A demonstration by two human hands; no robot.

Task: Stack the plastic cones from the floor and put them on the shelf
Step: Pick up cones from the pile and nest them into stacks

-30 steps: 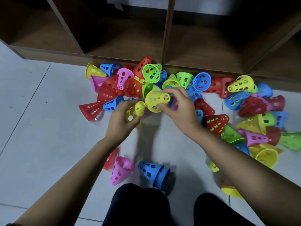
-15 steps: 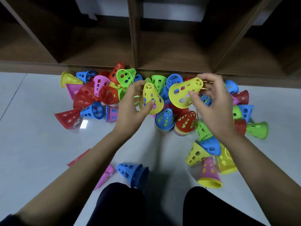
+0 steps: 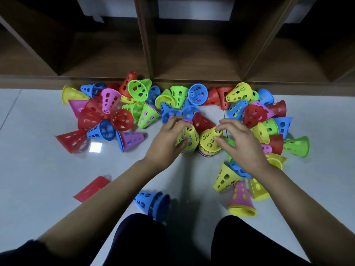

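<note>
a: what's different from half a second back?

b: in that earlier view both hands hold their cones up in the air above the pile. now both are down. the left hand (image 3: 165,143) has the left yellow cone (image 3: 189,138) seated upright on the left stack (image 3: 187,151). the right hand (image 3: 244,144) has the right yellow cone (image 3: 208,139) capping the right stack (image 3: 207,153).

a: are the fingers off yet?

b: no. the left fingers (image 3: 182,143) curl round their cone, thumb on the near side and the others over the far side. the right fingers (image 3: 219,129) pinch theirs near its narrow top, forefinger above and thumb at the side.

a: and the stacks themselves?

b: they stand on the floor (image 3: 38,160) between the two sets of fingers, side by side. i can't tell whether they touch. rims of other colours show under each yellow cone.

a: so what does it mean for the job?

b: each stack is one cone taller, i judge, and the stacking step carries on. loose cones (image 3: 107,112) lie well outward of the left fingers, and another heap (image 3: 255,114) crowds just outward of the right fingers. a few more lie nearer the person than either hand. the shelf (image 3: 192,60) beyond the fingertips holds no cones that i can see, so the putting away isn't begun.
</note>
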